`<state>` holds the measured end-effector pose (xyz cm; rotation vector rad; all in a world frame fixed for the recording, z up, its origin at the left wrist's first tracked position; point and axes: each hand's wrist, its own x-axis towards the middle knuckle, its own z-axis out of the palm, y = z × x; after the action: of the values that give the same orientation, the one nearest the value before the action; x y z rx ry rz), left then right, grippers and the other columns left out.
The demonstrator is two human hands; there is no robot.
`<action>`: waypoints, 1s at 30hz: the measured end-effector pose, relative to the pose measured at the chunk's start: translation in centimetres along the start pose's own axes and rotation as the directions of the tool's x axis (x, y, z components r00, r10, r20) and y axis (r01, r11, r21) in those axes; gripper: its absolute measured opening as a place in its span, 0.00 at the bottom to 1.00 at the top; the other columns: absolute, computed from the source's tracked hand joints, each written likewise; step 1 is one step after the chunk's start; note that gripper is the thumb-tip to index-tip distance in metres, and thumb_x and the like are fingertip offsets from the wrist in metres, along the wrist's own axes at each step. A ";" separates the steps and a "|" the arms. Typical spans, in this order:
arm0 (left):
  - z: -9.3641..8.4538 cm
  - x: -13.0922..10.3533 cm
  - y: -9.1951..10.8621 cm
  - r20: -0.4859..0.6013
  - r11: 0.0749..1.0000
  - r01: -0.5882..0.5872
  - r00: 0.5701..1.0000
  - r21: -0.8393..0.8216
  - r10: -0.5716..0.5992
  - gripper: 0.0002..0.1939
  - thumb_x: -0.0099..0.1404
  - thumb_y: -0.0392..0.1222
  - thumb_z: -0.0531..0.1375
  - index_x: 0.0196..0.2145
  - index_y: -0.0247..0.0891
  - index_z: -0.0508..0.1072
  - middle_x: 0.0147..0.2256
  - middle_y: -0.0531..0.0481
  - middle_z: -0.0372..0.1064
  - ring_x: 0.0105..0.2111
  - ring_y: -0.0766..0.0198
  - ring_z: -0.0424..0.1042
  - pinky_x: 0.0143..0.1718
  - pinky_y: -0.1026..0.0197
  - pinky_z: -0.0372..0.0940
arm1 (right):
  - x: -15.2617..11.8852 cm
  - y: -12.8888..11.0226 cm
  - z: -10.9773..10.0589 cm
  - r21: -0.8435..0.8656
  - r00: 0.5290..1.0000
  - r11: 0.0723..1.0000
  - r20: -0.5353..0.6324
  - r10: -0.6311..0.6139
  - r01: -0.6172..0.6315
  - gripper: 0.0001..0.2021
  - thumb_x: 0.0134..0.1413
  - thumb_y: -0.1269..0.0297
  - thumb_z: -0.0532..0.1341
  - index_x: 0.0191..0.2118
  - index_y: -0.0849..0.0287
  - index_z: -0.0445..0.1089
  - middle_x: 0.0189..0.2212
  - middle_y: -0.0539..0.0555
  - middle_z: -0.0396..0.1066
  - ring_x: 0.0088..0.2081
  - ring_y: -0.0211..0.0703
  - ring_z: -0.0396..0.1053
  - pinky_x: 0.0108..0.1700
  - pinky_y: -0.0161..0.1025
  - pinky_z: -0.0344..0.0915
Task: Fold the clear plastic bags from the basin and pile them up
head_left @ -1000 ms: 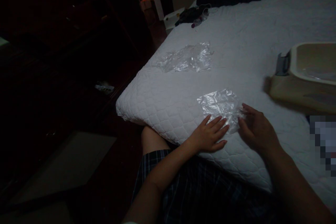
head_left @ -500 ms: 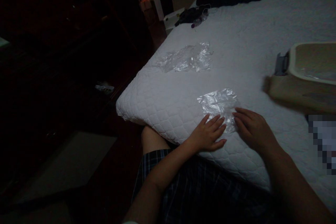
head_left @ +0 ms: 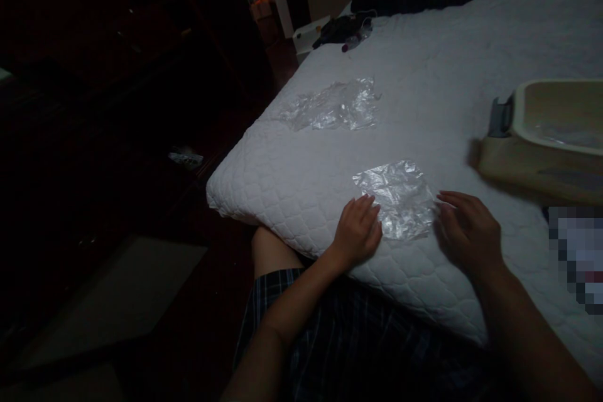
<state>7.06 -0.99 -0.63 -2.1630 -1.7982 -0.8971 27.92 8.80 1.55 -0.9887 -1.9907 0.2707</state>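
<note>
Nearest, dark plaid shorts (head_left: 277,308) with thin pale lines cover the person's lap, and both bare forearms reach over them from the lower edge of the view. The left hand (head_left: 358,231) has slid off the middle of the near plastic sheet (head_left: 405,198) to its left edge; its fingers, spread half a second ago, now lie close side by side and slightly bent, palm down, and whether they pinch any film cannot be told. The right hand (head_left: 466,229) has drawn a little to the right and sits at the sheet's right edge, knuckles up, index finger reaching toward the left hand and thumb below it; whether the tips close on the film cannot be told. The hands are apart, and more of the sheet's lower part shows between them. The sheet is clear, thin and roughly four-sided, with shiny creases, lying flat on the white quilted bed cover (head_left: 264,176), stitched in a scalloped pattern. To the right stands a beige container (head_left: 522,166) with rounded corners, a pale rim and a grey latch (head_left: 499,118), clear film inside it. Farther off lies a longer crumpled plastic piece (head_left: 334,107), and beyond it a clear bottle (head_left: 355,41) with a dark reddish cap, beside a dark bundle (head_left: 339,31).
</note>
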 end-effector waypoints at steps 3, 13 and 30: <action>-0.2 1.0 -1.1 -0.063 0.992 0.122 0.991 0.026 -0.121 0.13 0.68 0.40 0.51 0.47 0.37 0.68 0.51 0.42 0.69 0.59 0.53 0.61 0.59 0.41 0.59 | 0.7 0.1 -0.4 -0.014 0.998 0.998 -0.004 0.062 -0.062 0.12 0.58 0.61 0.54 0.42 0.59 0.72 0.40 0.60 0.73 0.43 0.49 0.71 0.48 0.47 0.66; 1.0 2.9 -3.4 -0.068 0.940 0.328 0.944 0.096 -0.322 0.07 0.66 0.40 0.57 0.38 0.36 0.72 0.48 0.42 0.70 0.60 0.47 0.59 0.59 0.35 0.54 | 6.5 5.0 3.1 0.040 0.942 0.960 0.210 0.263 -0.277 0.17 0.53 0.55 0.57 0.40 0.63 0.75 0.36 0.59 0.73 0.33 0.43 0.69 0.38 0.40 0.65; 1.2 4.3 -3.2 -0.002 0.891 0.420 0.904 -0.174 -0.427 0.07 0.60 0.37 0.63 0.38 0.41 0.73 0.47 0.49 0.73 0.57 0.57 0.65 0.64 0.43 0.48 | 5.5 4.5 3.0 0.203 0.861 0.853 0.295 0.415 -0.481 0.19 0.42 0.51 0.64 0.38 0.58 0.75 0.34 0.56 0.74 0.35 0.46 0.71 0.40 0.45 0.67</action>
<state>4.79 3.97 0.13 -1.8471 -2.2992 -1.2153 26.32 16.28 0.82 -1.2825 -1.8373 0.9416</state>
